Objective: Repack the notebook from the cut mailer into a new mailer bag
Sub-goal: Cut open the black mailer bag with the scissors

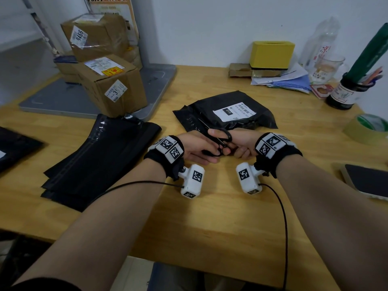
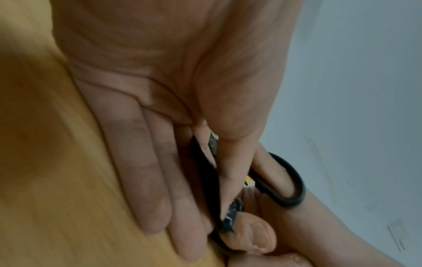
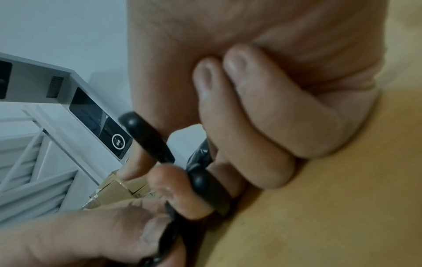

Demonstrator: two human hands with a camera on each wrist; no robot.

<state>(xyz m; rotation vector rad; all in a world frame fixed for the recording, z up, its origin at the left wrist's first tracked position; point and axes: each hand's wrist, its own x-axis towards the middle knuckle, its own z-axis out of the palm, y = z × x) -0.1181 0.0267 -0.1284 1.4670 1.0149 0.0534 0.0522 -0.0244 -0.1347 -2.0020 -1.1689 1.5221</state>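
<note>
Scissors (image 1: 218,141) gripped through the loops by right hand (image 1: 241,147), blade end pinched by left hand (image 1: 197,149), mid-frame, just below the sealed mailer (image 1: 226,112) on worktop (image 1: 210,206); notebook unseen, presumed inside, could be nicked if cut too deep.

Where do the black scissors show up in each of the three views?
Head: scissors at picture centre, between both hands, just near of the black mailer.
Left wrist: lower centre-right, handle loop around a finger of the other hand.
Right wrist: centre to lower-left, handles on the right hand's fingers.
Shared landmark: the wooden table.
</note>
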